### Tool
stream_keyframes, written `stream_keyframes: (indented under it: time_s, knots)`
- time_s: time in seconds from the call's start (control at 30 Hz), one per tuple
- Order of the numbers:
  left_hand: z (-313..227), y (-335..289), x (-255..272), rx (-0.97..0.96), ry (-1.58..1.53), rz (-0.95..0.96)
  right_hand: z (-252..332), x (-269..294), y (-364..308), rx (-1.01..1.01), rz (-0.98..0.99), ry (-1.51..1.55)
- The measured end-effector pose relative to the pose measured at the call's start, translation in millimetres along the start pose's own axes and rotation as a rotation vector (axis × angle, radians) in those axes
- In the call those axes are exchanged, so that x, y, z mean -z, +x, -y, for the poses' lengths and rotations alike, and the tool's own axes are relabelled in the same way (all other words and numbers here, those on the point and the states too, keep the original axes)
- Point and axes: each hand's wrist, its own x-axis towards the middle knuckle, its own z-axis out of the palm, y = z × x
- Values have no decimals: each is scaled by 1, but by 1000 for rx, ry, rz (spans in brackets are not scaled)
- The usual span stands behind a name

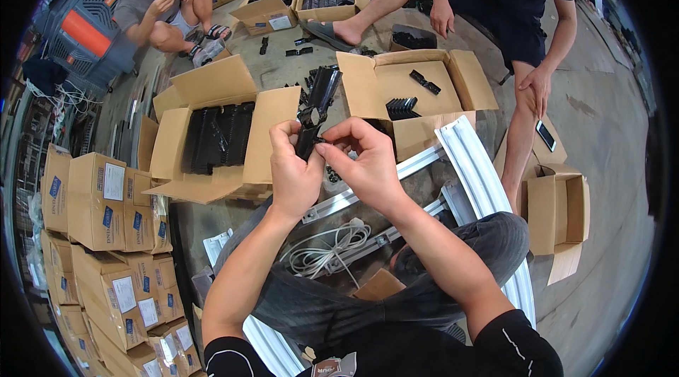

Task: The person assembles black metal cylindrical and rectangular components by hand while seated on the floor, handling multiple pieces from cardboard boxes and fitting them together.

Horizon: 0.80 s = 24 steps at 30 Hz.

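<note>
In front of me my left hand (294,177) is closed around the lower end of a long black bracket (326,85), which tilts up and away to the right. Thumb and fingertips of my right hand (368,165) are pinched at the bracket's lower side. Any small piece between them is too hidden to name. Beyond my left hand, an open carton (272,122) holds a stack of flat black parts (219,138). To the right, another open carton (463,94) contains black ribbed pieces (402,108) and a single black bracket (425,82).
White metal rails (488,165) and a coiled white cable (329,248) lie around my legs. Closed cartons (99,200) are stacked at left. Two other people sit beyond, one beside a phone (545,136). A small open carton (559,211) stands at right.
</note>
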Motion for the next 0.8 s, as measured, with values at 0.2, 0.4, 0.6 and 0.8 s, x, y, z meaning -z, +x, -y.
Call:
stream_keyframes:
  time_s: [0.2, 0.4, 0.6, 0.8]
  knots:
    - [1, 3, 2, -10, 12, 10, 1, -3, 1, 97, -16, -120]
    - [5, 0, 4, -49, 27, 6, 2, -6, -1, 151, -46, -174]
    - [-9, 0, 6, -77, 67, 9, 8, -6, -2, 125, -10, -213]
    - [-8, 0, 7, -84, 56, 9, 11, -10, -3, 107, -41, -215]
